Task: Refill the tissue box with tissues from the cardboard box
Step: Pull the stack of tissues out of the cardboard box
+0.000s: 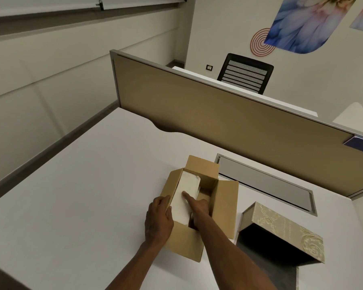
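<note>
An open brown cardboard box (224, 208) stands on the white desk, flaps spread. Inside it, along the left side, lies a white tissue pack (184, 197). My left hand (158, 219) clasps the box's left wall from outside, fingers curled over its rim. My right hand (198, 208) reaches down into the box; its thumb rests on top of the tissue pack and its fingers go down beside the pack, hidden. To the right lies the decorated beige tissue box (285, 225), tipped on its side with its dark, empty inside facing me.
A tan partition panel (218, 114) runs behind the desk. A grey cable tray lid (264, 183) is set into the white desk (82, 195) just behind the boxes. A black mesh chair (246, 73) stands beyond the partition.
</note>
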Demonstrator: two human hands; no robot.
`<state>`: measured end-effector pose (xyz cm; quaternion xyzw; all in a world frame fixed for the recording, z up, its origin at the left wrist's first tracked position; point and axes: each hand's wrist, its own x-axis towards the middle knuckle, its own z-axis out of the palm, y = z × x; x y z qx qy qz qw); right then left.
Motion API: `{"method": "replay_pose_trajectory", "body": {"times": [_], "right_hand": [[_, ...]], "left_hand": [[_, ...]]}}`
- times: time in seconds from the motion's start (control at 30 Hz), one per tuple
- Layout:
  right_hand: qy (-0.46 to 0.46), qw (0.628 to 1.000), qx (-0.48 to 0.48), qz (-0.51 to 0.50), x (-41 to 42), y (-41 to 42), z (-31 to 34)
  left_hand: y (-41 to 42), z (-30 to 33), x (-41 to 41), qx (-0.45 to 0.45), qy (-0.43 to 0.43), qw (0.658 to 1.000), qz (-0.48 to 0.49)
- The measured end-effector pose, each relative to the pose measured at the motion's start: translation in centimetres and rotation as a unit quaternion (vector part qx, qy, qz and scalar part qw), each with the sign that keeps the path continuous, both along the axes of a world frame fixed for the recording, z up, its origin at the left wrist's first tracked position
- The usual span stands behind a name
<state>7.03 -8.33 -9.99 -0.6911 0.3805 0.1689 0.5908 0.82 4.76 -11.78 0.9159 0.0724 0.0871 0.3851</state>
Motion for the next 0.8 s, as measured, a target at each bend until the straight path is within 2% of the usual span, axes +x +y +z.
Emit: {"method": "replay_pose_trajectory", "body": {"times": [0.13, 0.57, 0.67, 0.8], "right_hand": [[0.009, 0.999, 0.040, -0.029, 0.7, -0.2, -0.2], [0.033, 0.993, 0.115, -0.010, 1.6, -1.4, 0.9], [0.029, 0.994, 0.103, -0.007, 1.4, -1.0, 0.5], [-0.013, 0.999, 0.032, -0.003, 0.9, 0.3, 0.1]], "left_hand": [[-0.1, -0.2, -0.2, -0.014, -0.012, 1.000, 0.002], [-0.2, -0.6, -0.6, -0.056, -0.012, 0.998, 0.009], [-0.1, -0.5, -0.7, -0.056, -0.009, 0.998, 0.011], [0.0, -0.4, -0.7, -0.061, -0.002, 0.998, 0.024]]}}
